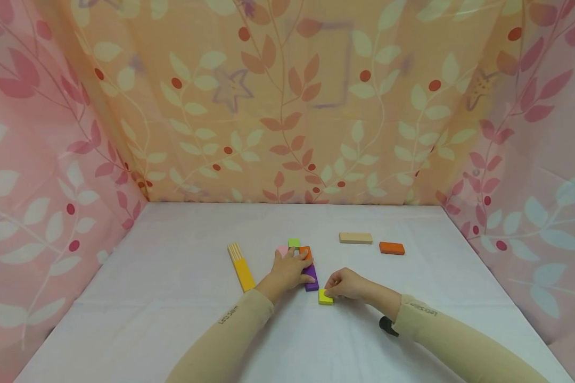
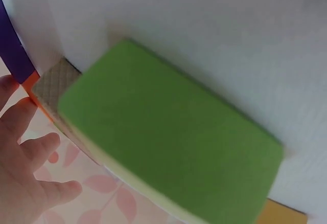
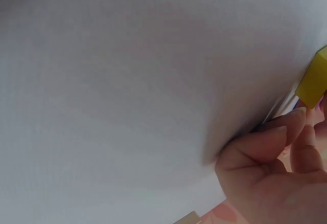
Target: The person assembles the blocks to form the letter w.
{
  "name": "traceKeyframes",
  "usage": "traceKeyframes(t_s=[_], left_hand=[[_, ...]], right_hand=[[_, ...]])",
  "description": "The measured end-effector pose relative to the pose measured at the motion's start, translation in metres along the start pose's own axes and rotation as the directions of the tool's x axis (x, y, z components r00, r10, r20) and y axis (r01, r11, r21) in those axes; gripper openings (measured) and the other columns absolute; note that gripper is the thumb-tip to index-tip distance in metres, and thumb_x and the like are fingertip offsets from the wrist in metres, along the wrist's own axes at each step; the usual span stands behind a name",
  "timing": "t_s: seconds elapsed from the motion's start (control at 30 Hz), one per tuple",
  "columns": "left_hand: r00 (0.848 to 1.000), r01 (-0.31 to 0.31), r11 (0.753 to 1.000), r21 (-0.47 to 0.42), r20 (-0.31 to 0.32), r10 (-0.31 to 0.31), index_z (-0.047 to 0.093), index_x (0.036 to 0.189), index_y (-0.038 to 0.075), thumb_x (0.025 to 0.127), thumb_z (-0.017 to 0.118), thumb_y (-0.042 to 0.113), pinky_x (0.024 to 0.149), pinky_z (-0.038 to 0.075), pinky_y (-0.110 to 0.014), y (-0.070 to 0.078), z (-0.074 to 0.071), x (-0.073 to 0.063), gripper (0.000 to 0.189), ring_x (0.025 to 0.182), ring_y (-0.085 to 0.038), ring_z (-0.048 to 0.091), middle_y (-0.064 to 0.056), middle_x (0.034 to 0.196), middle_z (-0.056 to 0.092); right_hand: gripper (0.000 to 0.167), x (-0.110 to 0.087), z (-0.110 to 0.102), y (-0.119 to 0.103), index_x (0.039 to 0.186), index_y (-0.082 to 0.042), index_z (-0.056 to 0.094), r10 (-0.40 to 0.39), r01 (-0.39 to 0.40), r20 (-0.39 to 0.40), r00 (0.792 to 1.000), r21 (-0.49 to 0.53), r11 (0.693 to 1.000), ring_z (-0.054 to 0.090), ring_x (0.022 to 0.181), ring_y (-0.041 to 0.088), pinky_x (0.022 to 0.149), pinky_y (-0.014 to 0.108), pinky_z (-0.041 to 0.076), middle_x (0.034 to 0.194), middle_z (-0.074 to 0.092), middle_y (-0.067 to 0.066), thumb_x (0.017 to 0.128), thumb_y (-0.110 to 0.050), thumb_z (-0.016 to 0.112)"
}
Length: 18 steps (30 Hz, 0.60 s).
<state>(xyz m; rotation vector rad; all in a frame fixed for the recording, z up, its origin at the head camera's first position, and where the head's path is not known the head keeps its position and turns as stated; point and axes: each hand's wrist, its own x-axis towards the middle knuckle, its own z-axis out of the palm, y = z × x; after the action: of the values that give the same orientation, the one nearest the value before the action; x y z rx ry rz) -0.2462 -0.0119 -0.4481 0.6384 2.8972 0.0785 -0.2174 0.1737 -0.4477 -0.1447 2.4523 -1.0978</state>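
Note:
My left hand (image 1: 287, 268) lies with fingers spread over an orange block (image 1: 305, 251) and a purple block (image 1: 311, 279), touching both. Beside its fingers are a lime block (image 1: 294, 243) and a pink block (image 1: 281, 250). Close up in the left wrist view is a green block (image 2: 171, 137), with a tan textured piece (image 2: 55, 85) behind it; both are hidden from the head view. My right hand (image 1: 348, 283) has curled fingers with their tips at the upper right edge of a small yellow block (image 1: 325, 297). The exact finger contact is partly hidden.
An amber piece with pale stripes at one end (image 1: 241, 267) lies left of the left hand. Farther back at right are a plain wooden block (image 1: 355, 238) and another orange block (image 1: 392, 248). A black object (image 1: 388, 325) shows beside the right sleeve. Patterned curtains (image 1: 287, 133) border the white table.

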Motion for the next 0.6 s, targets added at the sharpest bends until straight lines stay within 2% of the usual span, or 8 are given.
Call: traceKeyframes(t_s=[0.27, 0.6], left_hand=[[1.000, -0.001, 1.000, 0.001, -0.003, 0.001, 0.052, 0.142, 0.028, 0.087, 0.060, 0.057, 0.110, 0.021, -0.062, -0.0002, -0.0005, 0.0004, 0.063, 0.143, -0.030, 0.028, 0.004, 0.152, 0.039], [1.000, 0.002, 1.000, -0.025, 0.006, -0.002, 0.050, 0.143, 0.028, 0.088, 0.060, 0.056, 0.111, 0.018, -0.062, -0.0005, -0.0009, -0.0004, 0.063, 0.144, -0.030, 0.026, 0.004, 0.153, 0.038]], right_hand=[[0.008, 0.0015, 0.0013, -0.0007, 0.086, -0.003, 0.069, -0.010, 0.010, 0.000, 1.000, -0.012, 1.000, 0.051, 0.073, 0.016, 0.064, 0.026, 0.043, 0.077, 0.059, 0.001, 0.085, -0.008, 0.074], [0.009, 0.0015, -0.0016, 0.0002, 0.088, -0.005, 0.069, 0.015, -0.015, 0.020, 1.000, 0.003, 1.000, 0.050, 0.071, 0.015, 0.062, 0.024, 0.042, 0.077, 0.059, 0.001, 0.086, -0.012, 0.074]])
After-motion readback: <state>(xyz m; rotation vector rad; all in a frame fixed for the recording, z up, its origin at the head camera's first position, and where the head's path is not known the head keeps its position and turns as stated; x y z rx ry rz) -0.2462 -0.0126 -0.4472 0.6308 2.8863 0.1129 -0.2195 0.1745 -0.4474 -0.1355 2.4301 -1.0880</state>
